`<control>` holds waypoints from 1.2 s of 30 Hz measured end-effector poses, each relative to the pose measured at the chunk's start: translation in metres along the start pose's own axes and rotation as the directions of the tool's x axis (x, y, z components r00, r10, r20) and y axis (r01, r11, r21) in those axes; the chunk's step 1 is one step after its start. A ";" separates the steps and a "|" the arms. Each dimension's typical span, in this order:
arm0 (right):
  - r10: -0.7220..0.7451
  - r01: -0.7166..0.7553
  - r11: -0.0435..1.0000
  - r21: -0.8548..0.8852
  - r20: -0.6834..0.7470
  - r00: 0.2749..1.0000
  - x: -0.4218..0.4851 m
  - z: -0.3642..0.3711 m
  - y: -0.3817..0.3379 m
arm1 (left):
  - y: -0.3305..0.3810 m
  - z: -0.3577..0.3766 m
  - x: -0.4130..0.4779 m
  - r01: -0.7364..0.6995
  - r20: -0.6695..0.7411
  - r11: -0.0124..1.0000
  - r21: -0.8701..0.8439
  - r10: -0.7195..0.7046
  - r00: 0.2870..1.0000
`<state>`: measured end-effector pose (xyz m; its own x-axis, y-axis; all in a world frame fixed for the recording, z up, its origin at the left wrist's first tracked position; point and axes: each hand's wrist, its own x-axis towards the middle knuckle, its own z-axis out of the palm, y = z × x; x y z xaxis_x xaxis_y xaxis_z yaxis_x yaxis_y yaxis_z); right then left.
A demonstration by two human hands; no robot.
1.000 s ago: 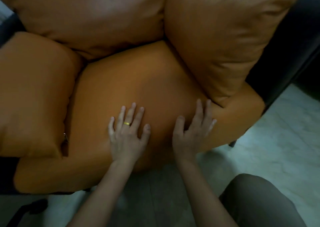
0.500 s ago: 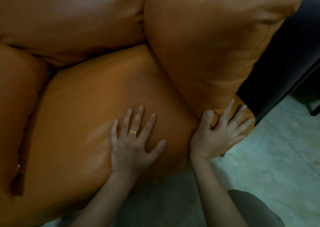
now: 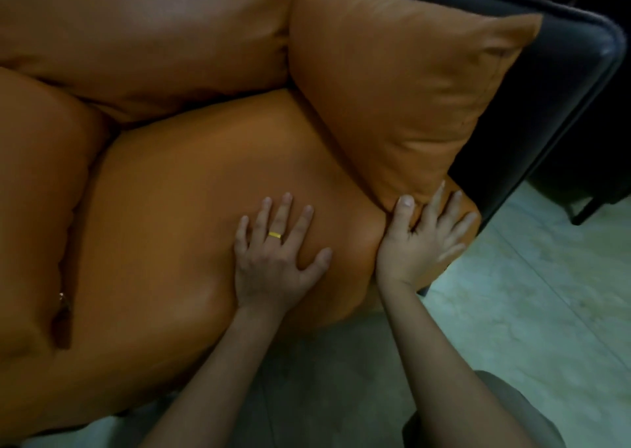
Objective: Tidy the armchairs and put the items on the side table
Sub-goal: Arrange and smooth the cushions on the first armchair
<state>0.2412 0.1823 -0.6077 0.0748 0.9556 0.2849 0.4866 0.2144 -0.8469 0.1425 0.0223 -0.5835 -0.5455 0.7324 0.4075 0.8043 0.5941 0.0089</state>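
Two hands on one armchair [image 3: 566, 113], seen from above. Dark frame, orange cushions. Left hand [image 3: 276, 263] lies flat on the seat cushion [image 3: 191, 208] near its front edge, fingers [image 3: 285, 205] released and splayed, thumb out to the side, palm sinking a shallow dent into the cover. Yellow ring [image 3: 275, 234] on one finger. Right hand [image 3: 420, 243] sits at the seat's front right corner, just beside the left hand but apart from it. Its fingers [image 3: 454, 205] are straight and spread, grasping nothing, and its thumb tip presses against the lower corner of the right side cushion [image 3: 392, 89]. That cushion stands tilted, leaning against the dark arm of the frame, with its lower corner touching the seat. Back cushion [image 3: 153, 38] fills the top of the view, butted against the side cushion. Left side cushion [image 3: 34, 191] bulges over the seat's far edge. Small metal zip pull [image 3: 62, 298] shows in the gap between them. Pale tiled floor [image 3: 529, 311] lies below and to the right. Grey trouser knee [image 3: 505, 413] at the lower right.
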 end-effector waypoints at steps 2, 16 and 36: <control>0.013 -0.014 1.000 0.013 0.030 0.999 -0.004 -0.005 -0.001 | 0.001 -0.003 -0.002 0.018 0.022 1.000 -0.005 -0.018 1.000; 0.082 -0.090 0.996 0.015 0.270 0.959 -0.052 -0.034 -0.014 | 0.002 -0.021 -0.015 0.065 0.192 0.992 -0.103 -0.045 0.980; 0.557 -0.267 0.826 -0.496 0.790 0.255 0.010 -0.398 -0.216 | 0.007 -0.370 -0.053 0.569 0.972 0.813 -0.126 -0.014 0.236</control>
<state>0.4836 0.0648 -0.2436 -0.3972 0.5231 -0.7541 0.8139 -0.1788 -0.5527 0.2648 -0.1356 -0.2671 -0.3691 0.4873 -0.7914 0.3733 0.8576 0.3539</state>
